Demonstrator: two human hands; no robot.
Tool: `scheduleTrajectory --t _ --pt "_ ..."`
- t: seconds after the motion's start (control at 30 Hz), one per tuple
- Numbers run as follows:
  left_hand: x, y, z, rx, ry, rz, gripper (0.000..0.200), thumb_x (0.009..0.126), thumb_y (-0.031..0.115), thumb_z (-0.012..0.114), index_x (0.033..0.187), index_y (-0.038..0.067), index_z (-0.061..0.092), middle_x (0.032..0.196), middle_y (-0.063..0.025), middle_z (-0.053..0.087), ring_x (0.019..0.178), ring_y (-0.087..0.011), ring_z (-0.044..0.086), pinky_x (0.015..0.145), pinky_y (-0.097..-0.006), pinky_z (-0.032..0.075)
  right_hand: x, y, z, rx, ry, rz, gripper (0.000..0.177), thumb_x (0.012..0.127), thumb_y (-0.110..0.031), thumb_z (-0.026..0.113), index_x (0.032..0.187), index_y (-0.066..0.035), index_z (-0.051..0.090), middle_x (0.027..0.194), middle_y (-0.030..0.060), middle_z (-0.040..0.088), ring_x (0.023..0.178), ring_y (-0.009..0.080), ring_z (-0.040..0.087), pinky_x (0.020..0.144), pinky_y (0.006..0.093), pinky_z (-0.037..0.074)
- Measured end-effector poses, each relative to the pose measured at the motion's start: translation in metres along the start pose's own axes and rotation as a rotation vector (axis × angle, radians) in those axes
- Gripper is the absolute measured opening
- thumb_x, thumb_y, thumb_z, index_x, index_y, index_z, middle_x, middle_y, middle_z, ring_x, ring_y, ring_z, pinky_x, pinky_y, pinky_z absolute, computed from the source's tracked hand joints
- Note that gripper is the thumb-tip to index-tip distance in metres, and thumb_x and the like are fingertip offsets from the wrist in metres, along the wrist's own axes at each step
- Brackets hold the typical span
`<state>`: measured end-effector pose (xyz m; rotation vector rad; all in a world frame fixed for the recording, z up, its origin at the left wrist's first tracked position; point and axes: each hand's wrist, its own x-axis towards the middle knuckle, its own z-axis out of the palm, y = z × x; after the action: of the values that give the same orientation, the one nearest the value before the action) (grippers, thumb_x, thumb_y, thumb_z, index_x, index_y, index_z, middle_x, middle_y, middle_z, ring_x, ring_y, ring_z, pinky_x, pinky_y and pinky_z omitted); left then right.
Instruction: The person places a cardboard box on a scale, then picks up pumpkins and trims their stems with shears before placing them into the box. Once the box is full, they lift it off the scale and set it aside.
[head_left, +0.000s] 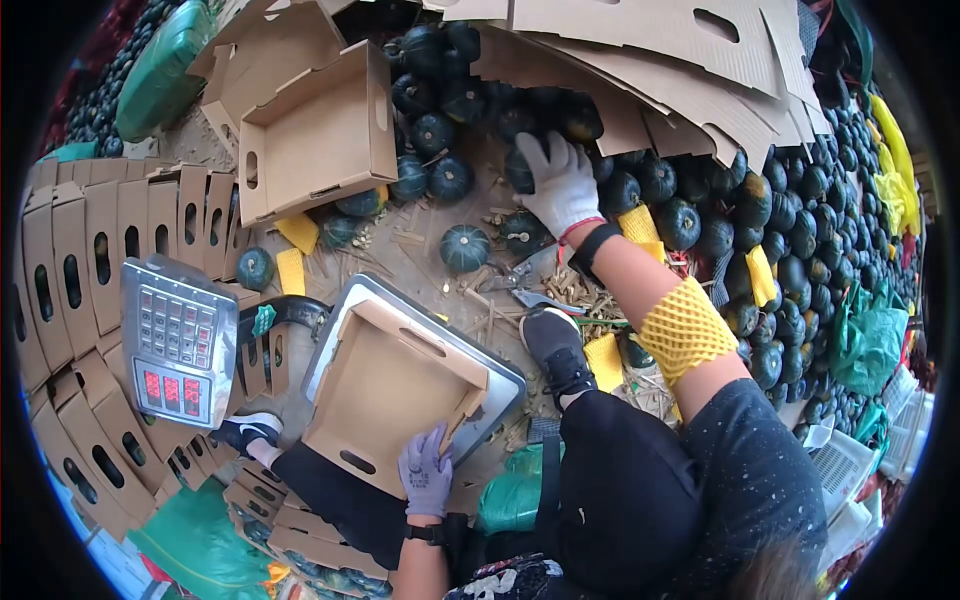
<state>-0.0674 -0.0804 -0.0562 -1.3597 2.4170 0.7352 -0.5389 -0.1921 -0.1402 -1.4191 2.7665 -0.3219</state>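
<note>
My left hand (427, 472), in a light purple-grey glove, has its fingers closed on the near corner of a cardboard box (385, 385). That open-topped box, with nothing in it, sits on the metal platform of a scale (503, 385). My right hand (558, 185), in a white glove, is stretched forward over the heap with its fingers spread. Beside its fingertips is a dark green pumpkin (518, 172); whether they touch is hard to tell. A striped green pumpkin (465, 248) lies on the floor nearby, to the left of my right forearm.
The scale's display (172, 390) shows red digits. Folded boxes (90, 260) stand in rows at left. Another open box (320, 140) and flat cardboard sheets (660, 50) are at the back. Pumpkins (790, 240) pile up at right. Pruning shears (515, 275) lie near my shoe (555, 350).
</note>
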Motion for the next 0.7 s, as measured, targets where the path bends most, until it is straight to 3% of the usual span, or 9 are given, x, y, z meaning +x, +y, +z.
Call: scheduleTrajectory --t 0.07,0.1,0.27,0.33,0.4,0.47,0.57,0.67,0.7 --pt "0.001 0.0 -0.001 0.004 0.023 0.018 0.061 0.082 0.017 0.074 0.141 0.026 0.061 0.119 -0.0057 0.061 0.112 -0.0271 0.058 0.096 -0.0439 0.046 0.008 -0.005 0.016 -0.011 0.034 -0.122 0.081 0.078 -0.043 0.079 0.15 -0.035 0.044 0.141 0.0217 0.049 0.115 0.0416 0.06 0.093 0.0494 0.052" --pt "0.001 0.0 -0.001 0.006 -0.002 -0.002 0.061 0.082 0.018 0.074 0.141 0.026 0.061 0.118 -0.0059 0.061 0.112 -0.0271 0.058 0.096 -0.0437 0.046 0.017 -0.012 0.009 0.105 -0.091 -0.057 0.084 0.075 -0.039 0.082 0.15 -0.037 0.044 0.14 0.0222 0.048 0.114 0.0414 0.06 0.095 0.0487 0.053" --pt "-0.004 -0.003 -0.004 0.033 0.005 0.004 0.059 0.084 0.02 0.075 0.141 0.026 0.061 0.116 -0.0062 0.062 0.11 -0.0272 0.058 0.096 -0.0433 0.046 0.026 -0.019 -0.026 0.396 -0.293 0.138 0.09 0.071 -0.039 0.087 0.15 -0.03 0.045 0.139 0.0236 0.051 0.12 0.0404 0.06 0.1 0.0485 0.052" --pt "-0.006 0.001 -0.012 -0.001 -0.086 -0.012 0.057 0.086 0.023 0.075 0.141 0.022 0.06 0.12 -0.0093 0.063 0.113 -0.0302 0.059 0.098 -0.0442 0.047 0.01 -0.016 -0.034 0.92 -0.243 0.272 0.087 0.077 -0.039 0.086 0.151 -0.02 0.043 0.141 0.0221 0.052 0.127 0.0362 0.058 0.1 0.0458 0.053" --pt "-0.007 0.01 -0.023 -0.086 -0.064 -0.008 0.056 0.087 0.024 0.075 0.141 0.018 0.06 0.125 -0.0116 0.063 0.116 -0.0323 0.058 0.1 -0.045 0.047 -0.017 -0.012 -0.038 2.042 -0.488 0.398 0.071 0.091 -0.042 0.077 0.148 -0.014 0.047 0.138 0.0184 0.057 0.128 0.0398 0.058 0.1 0.0588 0.054" --pt "-0.005 0.023 -0.038 -0.175 -0.05 0.01 0.057 0.088 0.025 0.075 0.142 0.014 0.059 0.129 -0.0138 0.062 0.12 -0.0345 0.058 0.103 -0.0457 0.047 -0.043 -0.006 -0.044 2.697 -0.836 0.51 0.069 0.091 -0.052 0.073 0.146 -0.016 0.05 0.139 0.0193 0.056 0.125 0.0465 0.058 0.096 0.0667 0.054" --pt "0.005 0.046 -0.063 -0.268 -0.049 -0.041 0.061 0.088 0.027 0.076 0.143 0.008 0.056 0.135 -0.0195 0.06 0.126 -0.0391 0.056 0.107 -0.046 0.046 -0.066 -0.013 -0.056 2.826 -0.837 0.87 0.086 0.087 -0.075 0.061 0.145 -0.012 0.052 0.142 0.0231 0.054 0.122 0.0519 0.056 0.089 0.0653 0.058" --pt "0.018 0.064 -0.078 -0.308 0.038 0.031 0.063 0.09 0.027 0.075 0.145 0.006 0.053 0.138 -0.0194 0.059 0.129 -0.0383 0.055 0.11 -0.0464 0.045 -0.074 -0.015 -0.048 2.853 -0.826 0.988 0.085 0.088 -0.076 0.058 0.143 -0.011 0.053 0.14 0.0233 0.056 0.118 0.0517 0.059 0.085 0.0645 0.059" --pt "0.022 0.071 -0.078 -0.624 0.058 -0.076 0.064 0.092 0.029 0.075 0.147 0.007 0.051 0.139 -0.018 0.059 0.13 -0.0363 0.055 0.11 -0.0475 0.045 -0.073 -0.019 -0.049 2.797 -0.86 1.009 0.084 0.09 -0.077 0.054 0.139 -0.009 0.055 0.139 0.023 0.057 0.115 0.0511 0.06 0.081 0.0636 0.06"
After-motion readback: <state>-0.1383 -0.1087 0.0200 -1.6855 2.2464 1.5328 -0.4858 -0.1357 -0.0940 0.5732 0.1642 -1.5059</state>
